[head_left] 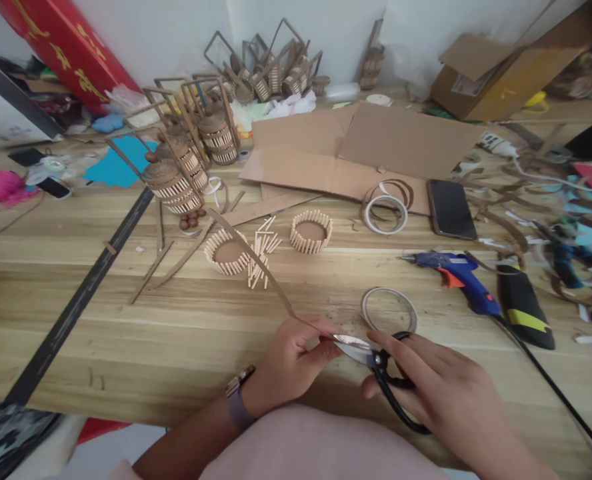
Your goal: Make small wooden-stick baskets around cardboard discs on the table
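Note:
My left hand (293,357), with a watch on its wrist, pinches the near end of a long thin brown strip (261,261). The strip runs up and left across the table. My right hand (441,380) has its fingers through the handles of black-handled scissors (359,350). The blades are parted slightly and point left, at the strip's end by my left fingertips. Just beyond the scissors lies a roll of tape (390,310). Farther off are two rings of short wooden sticks, a left one (226,253) and a right one (312,232), with loose sticks (262,257) between them.
A blue glue gun (459,273) lies at the right, its cord running to the front edge. Behind it is a phone (452,209). Cardboard sheets (301,147) lie at the back. Several small lidded buckets (173,183) stand at the left near a long black strip (83,293).

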`<state>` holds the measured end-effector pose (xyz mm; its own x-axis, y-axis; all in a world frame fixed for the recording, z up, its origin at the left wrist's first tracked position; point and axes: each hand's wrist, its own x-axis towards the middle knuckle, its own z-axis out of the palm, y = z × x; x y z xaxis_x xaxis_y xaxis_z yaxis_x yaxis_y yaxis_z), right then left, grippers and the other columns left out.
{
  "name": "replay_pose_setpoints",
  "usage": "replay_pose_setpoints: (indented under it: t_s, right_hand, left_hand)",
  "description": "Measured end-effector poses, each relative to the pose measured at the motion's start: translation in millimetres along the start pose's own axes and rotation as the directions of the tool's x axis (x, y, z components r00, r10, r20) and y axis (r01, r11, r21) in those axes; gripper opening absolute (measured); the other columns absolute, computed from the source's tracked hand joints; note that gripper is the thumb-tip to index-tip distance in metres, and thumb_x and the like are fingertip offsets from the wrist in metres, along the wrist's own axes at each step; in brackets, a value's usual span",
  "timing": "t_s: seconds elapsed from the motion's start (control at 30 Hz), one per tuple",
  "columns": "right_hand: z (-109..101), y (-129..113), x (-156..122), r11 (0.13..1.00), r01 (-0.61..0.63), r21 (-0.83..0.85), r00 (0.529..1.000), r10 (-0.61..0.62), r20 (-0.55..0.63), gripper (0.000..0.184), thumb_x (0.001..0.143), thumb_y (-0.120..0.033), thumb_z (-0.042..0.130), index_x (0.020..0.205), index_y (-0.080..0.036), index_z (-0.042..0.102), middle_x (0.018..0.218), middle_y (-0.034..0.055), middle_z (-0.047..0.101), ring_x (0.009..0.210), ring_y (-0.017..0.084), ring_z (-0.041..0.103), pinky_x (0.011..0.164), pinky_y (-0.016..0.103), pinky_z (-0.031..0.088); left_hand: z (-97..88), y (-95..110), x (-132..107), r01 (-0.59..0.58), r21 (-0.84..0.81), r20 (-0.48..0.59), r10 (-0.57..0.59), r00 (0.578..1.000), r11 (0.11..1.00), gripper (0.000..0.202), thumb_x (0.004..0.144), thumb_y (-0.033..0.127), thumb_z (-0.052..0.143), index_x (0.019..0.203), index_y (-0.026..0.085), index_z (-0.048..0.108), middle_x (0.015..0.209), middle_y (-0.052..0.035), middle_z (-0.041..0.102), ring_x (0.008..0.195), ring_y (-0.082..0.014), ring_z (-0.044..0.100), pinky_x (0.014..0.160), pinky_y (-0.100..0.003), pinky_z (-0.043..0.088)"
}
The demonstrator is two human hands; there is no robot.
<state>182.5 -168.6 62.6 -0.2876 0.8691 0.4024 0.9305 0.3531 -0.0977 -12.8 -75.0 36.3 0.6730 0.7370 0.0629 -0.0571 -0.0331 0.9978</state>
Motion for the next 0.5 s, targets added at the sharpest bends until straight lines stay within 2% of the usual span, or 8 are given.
replay_pose_setpoints:
  t_s: [0.13, 0.2, 0.33, 0.5]
  right_hand:
    - [-2, 4, -7, 0.999, 0.018, -0.034, 1.000, -0.017, 0.023, 0.038, 0.104, -0.044, 0.035, 0.112, -0.015, 0.058, 0.069, -0.0007, 0.066, 0.057, 0.013, 0.063, 0.054, 0.025, 0.042]
    - [-3, 6, -11, 0.997, 0.032, -0.074, 0.999, -0.031, 0.020, 0.037, 0.103, -0.043, 0.038, 0.114, -0.014, 0.059, 0.068, 0.0000, 0.064, 0.058, 0.014, 0.062, 0.056, 0.026, 0.041]
    - [-2, 9, -16, 0.986, 0.049, -0.158, 0.999, -0.048, 0.010, 0.042, 0.103, -0.044, 0.035, 0.114, -0.012, 0.061, 0.064, 0.0002, 0.059, 0.058, 0.015, 0.057, 0.058, 0.028, 0.038]
    - [-5, 10, -17, 0.978, 0.066, -0.200, 0.998, -0.064, 0.015, 0.046, 0.105, -0.043, 0.028, 0.115, -0.014, 0.062, 0.064, 0.0002, 0.057, 0.058, 0.016, 0.055, 0.058, 0.029, 0.035]
  left_hand:
    - [1.5, -6, -3, 0.073, -0.258, -0.013, -0.079, 0.997, 0.963, 0.032, 0.085, 0.046, 0.071, 0.096, 0.016, 0.071, 0.084, -0.0064, 0.071, 0.073, -0.0151, 0.066, 0.067, -0.025, 0.050]
    - [2.1, -7, -3, 0.049, -0.353, -0.001, -0.053, 0.999, 0.934, 0.029, 0.085, 0.044, 0.072, 0.090, 0.015, 0.068, 0.080, -0.0049, 0.068, 0.067, -0.0134, 0.066, 0.063, -0.024, 0.051]
    - [2.0, -3, -1, -0.011, -0.326, 0.006, 0.014, 1.000, 0.945, 0.029, 0.087, 0.043, 0.070, 0.084, 0.014, 0.067, 0.081, -0.0062, 0.069, 0.068, -0.0146, 0.069, 0.065, -0.026, 0.054]
    - [0.9, 3, -1, -0.074, -0.244, -0.018, 0.072, 0.997, 0.967, 0.026, 0.090, 0.040, 0.068, 0.085, 0.014, 0.070, 0.083, -0.0085, 0.075, 0.071, -0.0168, 0.072, 0.068, -0.027, 0.056]
